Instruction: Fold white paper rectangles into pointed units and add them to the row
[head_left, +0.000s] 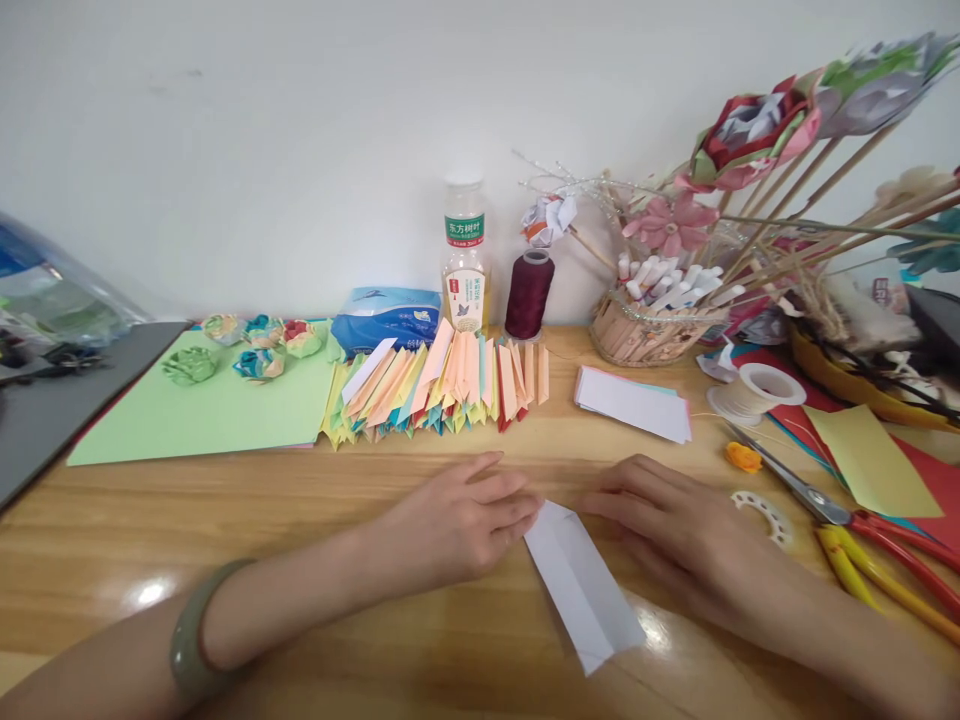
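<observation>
A white folded paper strip lies slanted on the wooden table in front of me. My left hand, with a green bangle on its wrist, rests palm down and presses its fingertips on the strip's upper left corner. My right hand lies flat with its fingers stretched toward the strip's top edge from the right. Neither hand lifts the paper.
A row of folded coloured paper pieces stands behind the hands. Green sheets carry small paper flowers. A drink bottle, dark red thread spool, basket, white paper stack, scissors and paper flowers on sticks lie behind and right.
</observation>
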